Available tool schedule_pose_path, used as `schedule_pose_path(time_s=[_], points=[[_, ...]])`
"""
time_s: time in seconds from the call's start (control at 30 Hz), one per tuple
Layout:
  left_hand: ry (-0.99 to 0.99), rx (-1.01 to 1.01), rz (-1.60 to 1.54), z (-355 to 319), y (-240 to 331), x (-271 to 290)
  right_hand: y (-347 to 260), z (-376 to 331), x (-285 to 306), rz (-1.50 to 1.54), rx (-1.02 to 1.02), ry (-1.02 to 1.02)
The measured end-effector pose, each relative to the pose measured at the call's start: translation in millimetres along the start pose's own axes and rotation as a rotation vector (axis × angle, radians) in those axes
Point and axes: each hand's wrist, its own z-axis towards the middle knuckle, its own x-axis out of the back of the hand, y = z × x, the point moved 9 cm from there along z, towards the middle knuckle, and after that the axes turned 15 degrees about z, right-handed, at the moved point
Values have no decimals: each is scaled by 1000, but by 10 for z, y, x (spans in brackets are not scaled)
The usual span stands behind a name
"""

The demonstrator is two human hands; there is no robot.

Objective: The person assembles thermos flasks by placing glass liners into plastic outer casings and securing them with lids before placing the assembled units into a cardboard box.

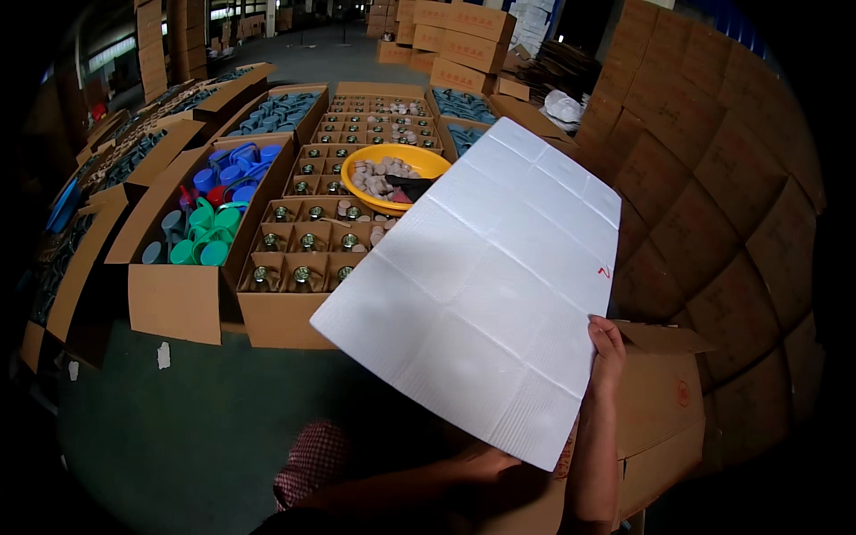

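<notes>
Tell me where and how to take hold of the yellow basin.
Grip the yellow basin by its exposed left rim, coming from the near left: the white sheet covers part of the near right side. It holds many pale round pieces, so a firm, level hold seems wisest.

1. Right hand (607,355): bare, short-nailed thumb and curled fingers.
2. Right forearm (596,455): bare, slender at the wrist.
3. Left hand (489,462): bare, shadowed, fingers hidden.
4. Worn cloth (310,459): small dark-red and pale checks, rounded outline.
</notes>
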Motion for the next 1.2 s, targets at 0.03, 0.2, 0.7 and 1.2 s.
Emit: schedule_pose_path(time_s=[0.03,0.2,0.7,1.2], points=[[50,52,-58,-9,-35,66,54,23,-66,-1,-27,-5],[-195,-24,109,-77,-32,54,330,326,-556,-107,-97,-141],[93,-146,77,-119,51,601,-100,61,258,-415,189,-38],[428,532,260,-181,-357,643,-583,-2201,3877,-426,183,1079]])
